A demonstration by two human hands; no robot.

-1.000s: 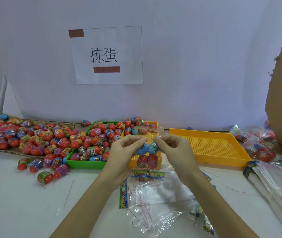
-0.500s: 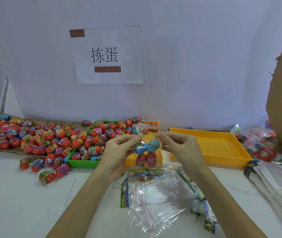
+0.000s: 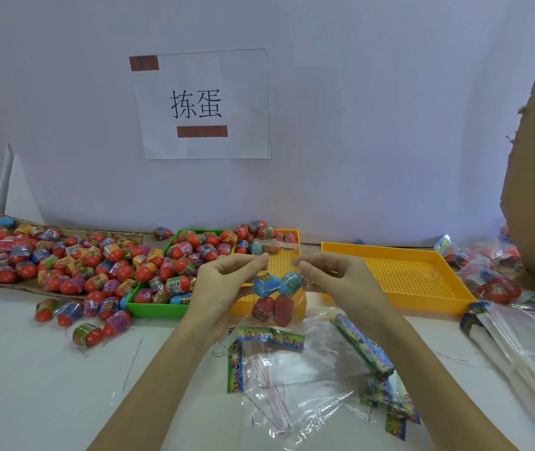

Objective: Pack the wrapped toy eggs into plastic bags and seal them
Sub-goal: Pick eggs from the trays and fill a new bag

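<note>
Loose clear plastic bags with colourful printed header strips (image 3: 292, 379) are lying nearest on the white bench (image 3: 32, 385). Above them, the left hand (image 3: 224, 288) and right hand (image 3: 341, 281) are pinching the top edge of a clear plastic bag (image 3: 276, 297) holding two blue and two red wrapped toy eggs, their label print unreadable. Beyond, a white paper sign (image 3: 204, 104) reading "拣蛋" is hanging on the wall.

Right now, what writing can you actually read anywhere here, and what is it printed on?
"拣蛋": large black characters on the white paper sign on the wall.
Brown blocks on the sign: nothing legible.
Wrappers on the toy eggs: print too small and blurred to read.
Colourful header cards on the table: pictures only, no readable words.
</note>
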